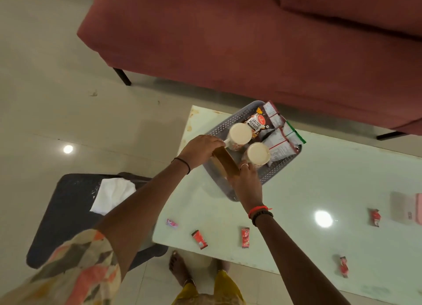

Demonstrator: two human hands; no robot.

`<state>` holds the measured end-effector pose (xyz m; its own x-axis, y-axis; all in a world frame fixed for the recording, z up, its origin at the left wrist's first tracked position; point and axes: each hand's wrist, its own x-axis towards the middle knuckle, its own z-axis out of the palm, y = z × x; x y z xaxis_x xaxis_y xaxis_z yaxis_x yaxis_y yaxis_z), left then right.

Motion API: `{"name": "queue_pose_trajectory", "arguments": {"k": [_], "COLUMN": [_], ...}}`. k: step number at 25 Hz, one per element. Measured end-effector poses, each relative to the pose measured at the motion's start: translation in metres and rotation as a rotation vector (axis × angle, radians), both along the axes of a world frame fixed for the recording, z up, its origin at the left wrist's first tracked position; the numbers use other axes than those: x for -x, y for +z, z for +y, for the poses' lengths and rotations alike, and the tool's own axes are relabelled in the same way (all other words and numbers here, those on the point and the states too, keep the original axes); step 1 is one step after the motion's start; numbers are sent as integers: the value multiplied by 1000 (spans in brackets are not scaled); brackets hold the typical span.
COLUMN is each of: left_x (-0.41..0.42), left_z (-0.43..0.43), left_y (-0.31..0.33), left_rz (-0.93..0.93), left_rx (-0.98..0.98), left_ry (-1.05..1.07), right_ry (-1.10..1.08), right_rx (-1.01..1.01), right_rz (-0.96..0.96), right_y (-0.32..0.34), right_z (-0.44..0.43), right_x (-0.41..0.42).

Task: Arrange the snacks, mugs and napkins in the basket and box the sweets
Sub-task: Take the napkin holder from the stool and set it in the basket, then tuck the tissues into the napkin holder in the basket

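A grey perforated basket (277, 167) stands on the glass table (319, 186). Inside it are two white mugs (239, 135) (258, 154) and several snack packets, one of them salted peanuts (255, 122). My left hand (201, 150) and my right hand (247, 183) grip the two ends of a flat brown stack of napkins (226, 161) at the basket's near left side. Several red wrapped sweets lie loose on the table: (199, 239), (245, 237), (375, 217). A pale pink box (404, 210) lies at the right edge.
A red sofa (251, 42) stands just behind the table. A black stool (68, 213) with a white cloth (113, 195) on it is to the left of the table. My bare foot (180, 268) is on the tiled floor below the table's edge.
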<state>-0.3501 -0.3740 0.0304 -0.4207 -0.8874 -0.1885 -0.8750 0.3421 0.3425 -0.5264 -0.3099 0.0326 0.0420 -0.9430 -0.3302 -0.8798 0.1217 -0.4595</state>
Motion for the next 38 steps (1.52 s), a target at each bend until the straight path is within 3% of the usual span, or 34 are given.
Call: {"name": "queue_pose_trajectory", "arguments": {"k": [8,22,25,29,32,38], "left_x": [7,15,6,-25,-64,-163], "left_z": [-11,-7,9,50,92,184], "left_y": [-52,-68,-59,-37,-24,-26], "left_rz": [-165,-147,-26,172,238,250], "left_rx": [-75,-19,36,111,148,144], "left_ry": [-34,48,171,483,748,1112], "right_ry": [39,-93,-128,-149,-96,126], "right_rx": [-127,-190,-194,-42,102,-73], "right_rz": [3,-55,-49,13,-119,-317], "right_y": [-49,-66,-60,-40,-25,-20], "right_z": [-19,-21,-22,-10,7,47], "right_x": [5,-2,-1,-16,-58,-173]}}
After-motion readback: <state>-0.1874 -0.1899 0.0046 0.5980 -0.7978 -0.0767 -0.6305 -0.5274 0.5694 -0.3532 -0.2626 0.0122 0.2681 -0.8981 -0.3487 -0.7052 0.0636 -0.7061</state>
